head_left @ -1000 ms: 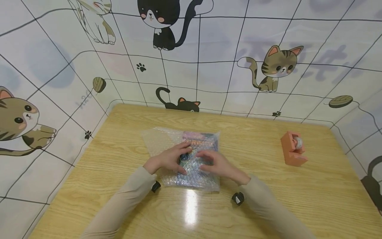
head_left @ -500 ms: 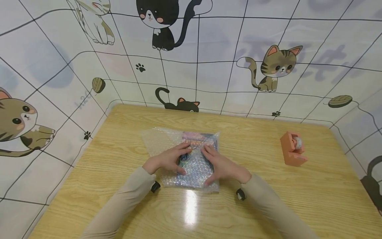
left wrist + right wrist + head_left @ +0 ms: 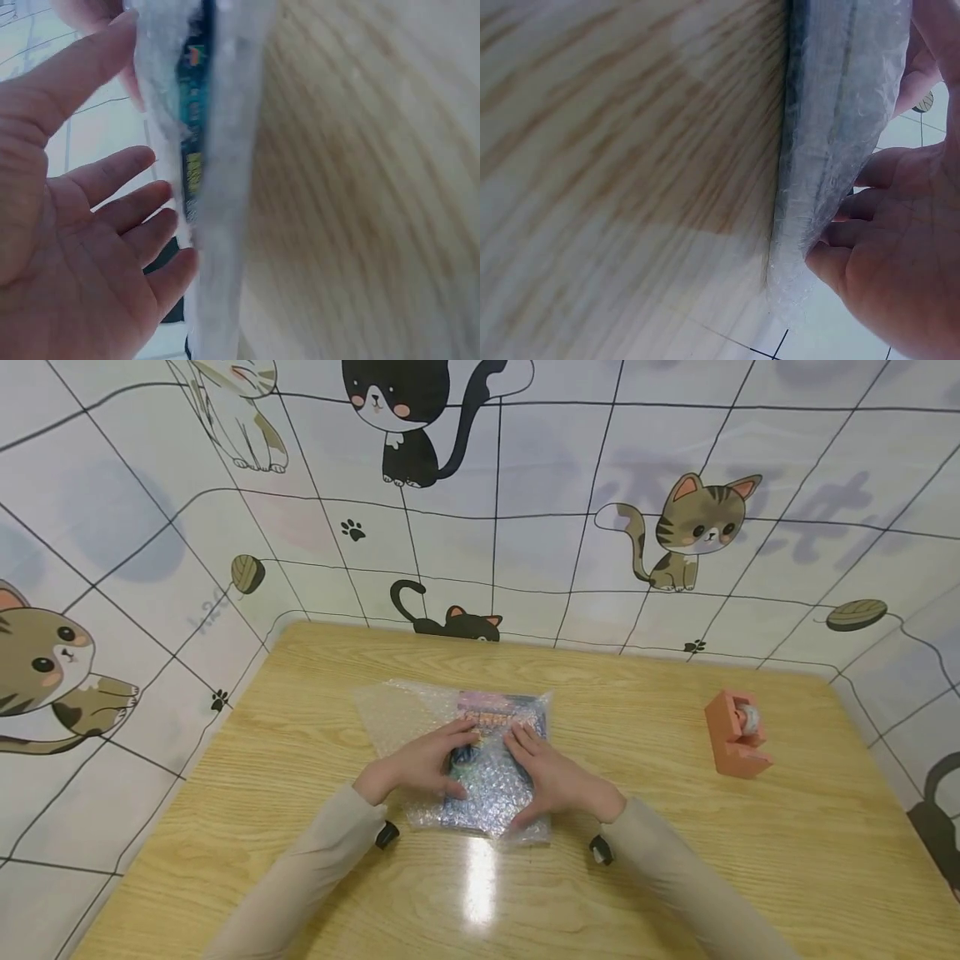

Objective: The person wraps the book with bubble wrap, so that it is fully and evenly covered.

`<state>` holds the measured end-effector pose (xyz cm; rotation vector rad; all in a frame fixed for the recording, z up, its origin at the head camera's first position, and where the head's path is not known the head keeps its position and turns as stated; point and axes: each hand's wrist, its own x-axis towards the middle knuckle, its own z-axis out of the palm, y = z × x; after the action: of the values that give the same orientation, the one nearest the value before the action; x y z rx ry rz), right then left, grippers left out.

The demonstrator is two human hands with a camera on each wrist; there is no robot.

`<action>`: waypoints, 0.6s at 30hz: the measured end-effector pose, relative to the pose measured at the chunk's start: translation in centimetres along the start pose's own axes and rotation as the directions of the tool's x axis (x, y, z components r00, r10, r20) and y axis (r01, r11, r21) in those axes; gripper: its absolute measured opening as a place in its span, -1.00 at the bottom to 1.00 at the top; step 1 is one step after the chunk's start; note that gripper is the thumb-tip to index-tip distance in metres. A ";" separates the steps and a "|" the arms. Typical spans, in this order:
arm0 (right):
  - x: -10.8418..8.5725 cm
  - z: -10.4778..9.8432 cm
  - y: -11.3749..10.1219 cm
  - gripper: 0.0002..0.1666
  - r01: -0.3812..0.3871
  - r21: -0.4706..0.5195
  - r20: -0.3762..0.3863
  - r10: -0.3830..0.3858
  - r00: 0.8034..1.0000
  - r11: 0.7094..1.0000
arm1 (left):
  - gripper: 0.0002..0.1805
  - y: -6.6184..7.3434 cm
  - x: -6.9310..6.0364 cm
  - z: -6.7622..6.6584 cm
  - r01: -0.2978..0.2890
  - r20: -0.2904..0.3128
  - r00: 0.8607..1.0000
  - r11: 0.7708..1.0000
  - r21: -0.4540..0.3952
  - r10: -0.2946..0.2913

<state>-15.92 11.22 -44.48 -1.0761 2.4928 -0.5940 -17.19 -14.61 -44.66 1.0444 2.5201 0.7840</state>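
- The cat-patterned wall [image 3: 555, 460] stands beyond the book and round to both sides of it.
- The wood-grain tabletop [image 3: 637, 718] carries the book, which lies flat on it.
- The bubble wrap [image 3: 401, 714] covers the book, with a wide loose flap spreading out to the book's left and only a narrow margin showing at its right. I judge the step in hand to be smoothing and steadying this wrap; flat, even pressure from the middle of the book outward should chase out slack without bursting bubbles.
- The book [image 3: 483, 802], or what looks like one, shows its printed cover through the plastic; in my left wrist view lettering runs along its spine.
- My hands are both relaxed and spread, gripping nothing: the left hand [image 3: 420, 762] lies over the book's left side, the right hand [image 3: 561, 778] over its right. I'd hold one side steady while the other draws the wrap snug, so the book doesn't skid.
- The orange tape dispenser [image 3: 720, 739] stands well to the book's right, within sight.
- The tape roll [image 3: 747, 719] sits in that dispenser, likewise right of the book.
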 end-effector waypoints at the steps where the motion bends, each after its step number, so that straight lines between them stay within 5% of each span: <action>1: 0.0 0.0 0.0 0.51 -0.001 0.002 -0.001 0.001 1.000 1.000 | -0.07 -0.1 -0.3 0.0 0.010 -0.028 1.000 1.000 0.006 -0.010; 4: -0.1 0.0 -0.1 0.52 -0.006 0.009 -0.004 0.006 1.000 1.000 | -0.16 -0.5 -1.6 -0.7 0.089 -0.167 0.983 0.994 0.058 -0.078; 6: -0.2 0.0 -0.1 0.53 -0.008 0.007 -0.005 0.008 1.000 1.000 | -0.24 -1.1 -2.7 -1.5 0.196 -0.310 0.938 0.976 0.096 -0.157; 7: -0.2 0.0 -0.1 0.53 -0.008 0.003 -0.006 0.008 1.000 1.000 | -0.29 -1.5 -3.4 -2.0 0.258 -0.387 0.900 0.961 0.102 -0.201; 10: -0.2 0.0 -0.1 0.53 -0.014 0.004 0.002 0.014 1.000 1.000 | -0.37 -3.0 -5.4 -3.0 0.424 -0.557 0.759 0.905 0.030 -0.337; 12: -0.2 0.0 -0.2 0.54 -0.014 0.006 0.001 0.014 1.000 1.000 | -0.39 -4.0 -6.5 -3.5 0.480 -0.600 0.680 0.875 -0.070 -0.421; 13: -0.2 0.0 -0.2 0.54 -0.017 0.009 0.002 0.017 1.000 1.000 | -0.38 -4.4 -7.0 -3.6 0.493 -0.602 0.652 0.861 -0.125 -0.461; 15: -0.2 0.0 -0.2 0.55 -0.021 0.014 0.001 0.021 1.000 1.000 | -0.37 -5.2 -7.7 -3.8 0.490 -0.581 0.616 0.837 -0.244 -0.531; 18: -0.2 0.0 -0.2 0.55 -0.020 0.022 -0.001 0.020 1.000 1.000 | -0.35 -5.9 -8.2 -3.9 0.476 -0.518 0.598 0.791 -0.385 -0.612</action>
<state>-15.72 11.24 -44.33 -1.0419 2.4897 -0.6150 -16.58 -25.41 -44.47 -0.1638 2.9241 1.3035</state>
